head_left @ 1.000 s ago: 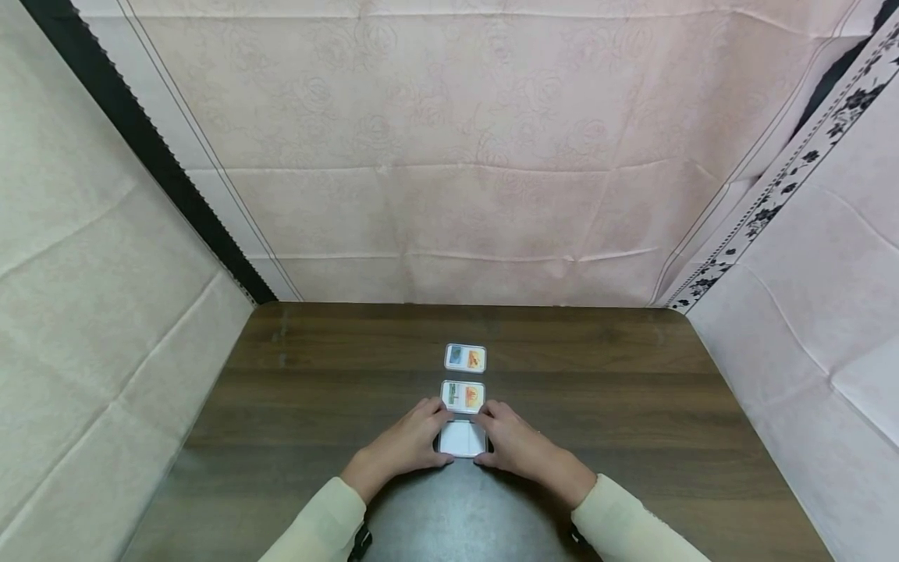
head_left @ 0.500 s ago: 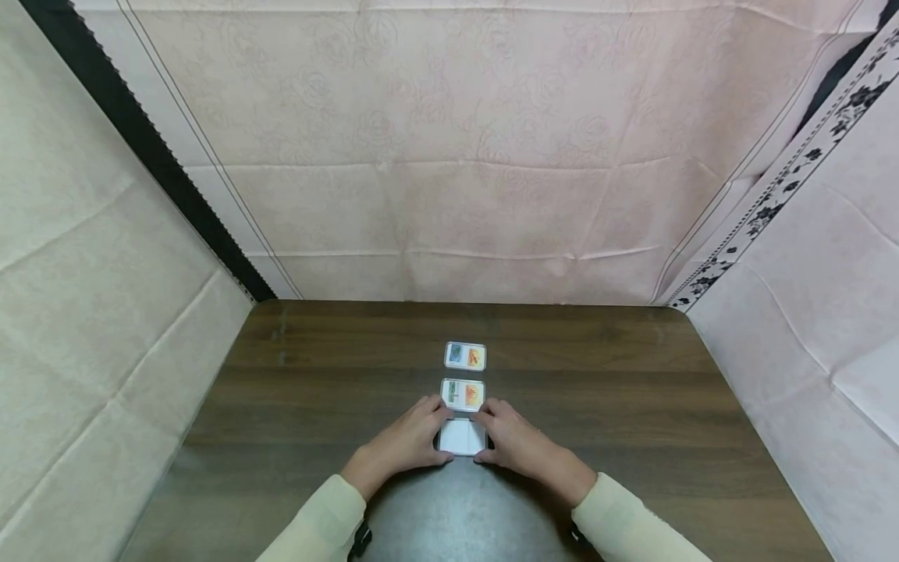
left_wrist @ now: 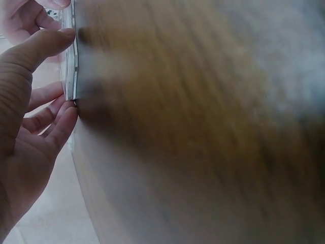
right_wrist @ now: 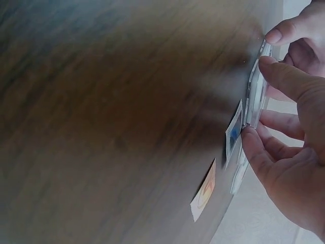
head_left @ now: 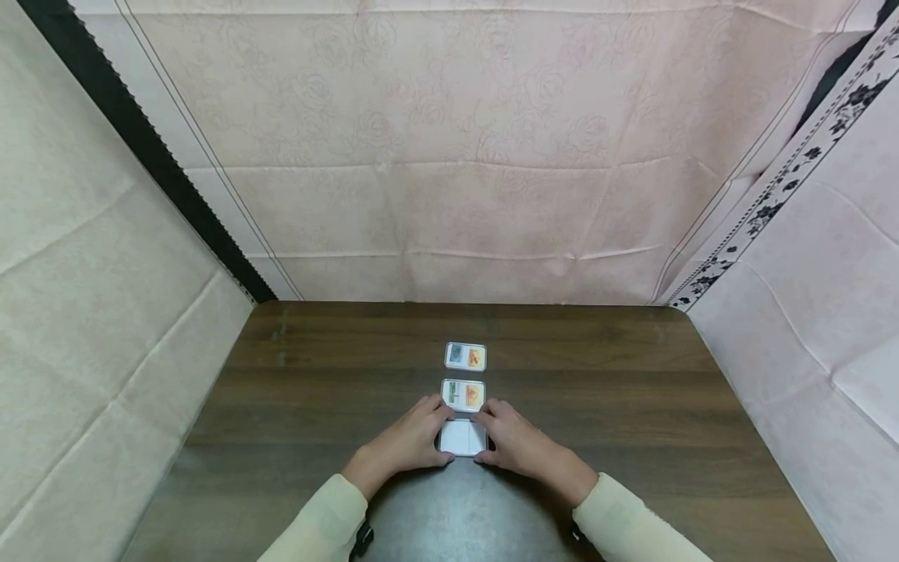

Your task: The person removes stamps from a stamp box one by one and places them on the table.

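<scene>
A white rectangular case (head_left: 463,438) with clear, layered edges lies between both hands, near the table's front. My left hand (head_left: 416,439) pinches its left end, thumb at the near edge and fingertips at the far edge. On the right end, my right hand (head_left: 517,442) has a matching pinch. Both wrist views show the clear edge (left_wrist: 72,66) between thumb and fingers. Just beyond the fingertips lies a clear-bordered card (head_left: 463,395) with a green picture and an orange one. Farther back is a similar card (head_left: 466,357) with a blue picture and an orange one.
The brown wooden table (head_left: 316,367) has rounded far corners. Pale patterned cloth (head_left: 456,156) hangs behind it, with more cloth along the left and right sides. In the right wrist view, an orange picture (right_wrist: 204,193) and a blue picture (right_wrist: 234,132) appear beside the right fingers.
</scene>
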`<state>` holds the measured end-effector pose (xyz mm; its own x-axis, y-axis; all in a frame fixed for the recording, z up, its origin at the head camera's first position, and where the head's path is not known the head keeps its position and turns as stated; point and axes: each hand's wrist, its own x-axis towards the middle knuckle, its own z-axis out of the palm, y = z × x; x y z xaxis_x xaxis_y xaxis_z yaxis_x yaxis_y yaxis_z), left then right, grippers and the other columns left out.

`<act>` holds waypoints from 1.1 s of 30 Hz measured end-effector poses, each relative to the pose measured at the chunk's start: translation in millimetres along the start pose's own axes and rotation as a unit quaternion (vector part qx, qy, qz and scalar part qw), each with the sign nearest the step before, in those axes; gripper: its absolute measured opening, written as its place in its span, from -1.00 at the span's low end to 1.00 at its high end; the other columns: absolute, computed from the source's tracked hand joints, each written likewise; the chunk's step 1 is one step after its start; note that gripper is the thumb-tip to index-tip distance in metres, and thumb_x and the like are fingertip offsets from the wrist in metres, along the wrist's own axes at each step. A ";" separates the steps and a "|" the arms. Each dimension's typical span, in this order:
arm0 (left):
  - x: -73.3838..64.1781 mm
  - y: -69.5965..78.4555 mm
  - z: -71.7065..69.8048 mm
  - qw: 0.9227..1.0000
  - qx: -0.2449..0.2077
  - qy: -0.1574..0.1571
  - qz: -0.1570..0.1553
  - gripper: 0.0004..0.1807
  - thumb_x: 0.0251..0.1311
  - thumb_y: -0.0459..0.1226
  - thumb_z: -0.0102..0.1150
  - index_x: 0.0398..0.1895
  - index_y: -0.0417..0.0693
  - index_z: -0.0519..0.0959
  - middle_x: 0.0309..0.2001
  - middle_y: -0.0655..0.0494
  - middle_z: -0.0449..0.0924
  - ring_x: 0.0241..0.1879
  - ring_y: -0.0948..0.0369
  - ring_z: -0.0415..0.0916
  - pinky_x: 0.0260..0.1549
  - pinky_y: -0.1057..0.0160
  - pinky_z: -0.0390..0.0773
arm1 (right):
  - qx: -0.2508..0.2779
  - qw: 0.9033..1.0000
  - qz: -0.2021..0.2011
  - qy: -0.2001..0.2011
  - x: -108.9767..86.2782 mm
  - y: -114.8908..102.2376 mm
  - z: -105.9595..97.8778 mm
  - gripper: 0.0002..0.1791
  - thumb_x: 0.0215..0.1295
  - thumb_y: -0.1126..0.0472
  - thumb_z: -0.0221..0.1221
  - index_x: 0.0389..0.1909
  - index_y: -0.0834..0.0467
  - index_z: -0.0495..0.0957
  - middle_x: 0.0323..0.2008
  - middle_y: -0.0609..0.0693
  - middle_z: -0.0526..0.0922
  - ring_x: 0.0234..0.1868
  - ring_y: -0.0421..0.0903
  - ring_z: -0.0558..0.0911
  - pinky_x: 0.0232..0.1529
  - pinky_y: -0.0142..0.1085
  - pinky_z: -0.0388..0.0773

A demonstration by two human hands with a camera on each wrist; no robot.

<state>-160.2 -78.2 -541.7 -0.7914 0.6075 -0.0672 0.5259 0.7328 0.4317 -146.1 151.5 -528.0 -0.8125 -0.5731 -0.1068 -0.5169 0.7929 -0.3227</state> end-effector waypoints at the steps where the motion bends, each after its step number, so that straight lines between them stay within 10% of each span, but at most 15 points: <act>1: 0.3 -0.2 0.6 1.000 0.002 0.001 0.001 -0.30 0.09 0.03 0.54 0.26 -0.04 0.55 0.22 0.06 0.47 0.06 0.21 0.38 0.03 0.19 0.54 | 0.000 1.000 0.001 -0.001 0.0 0.4 0.2 -0.29 0.17 -0.07 0.50 0.27 0.18 0.57 0.08 0.06 0.54 0.00 -0.12 0.48 0.01 -0.23 0.60; 33: 1.0 1.3 1.9 1.000 -0.002 -0.004 -0.006 -0.22 0.11 0.03 0.52 0.37 -0.03 0.49 0.33 0.02 0.42 0.12 0.17 0.36 0.09 0.14 0.53 | -0.008 1.000 -0.008 0.008 -0.8 -1.1 0.7 -0.31 0.16 -0.05 0.50 0.26 0.19 0.58 0.07 0.05 0.54 -0.02 -0.12 0.48 -0.01 -0.24 0.61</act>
<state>-159.7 -76.1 -542.9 -0.7952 0.6010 -0.0801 0.5148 0.7390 0.4345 -144.7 150.9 -528.2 -0.8086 -0.5819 -0.0869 -0.5332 0.7871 -0.3100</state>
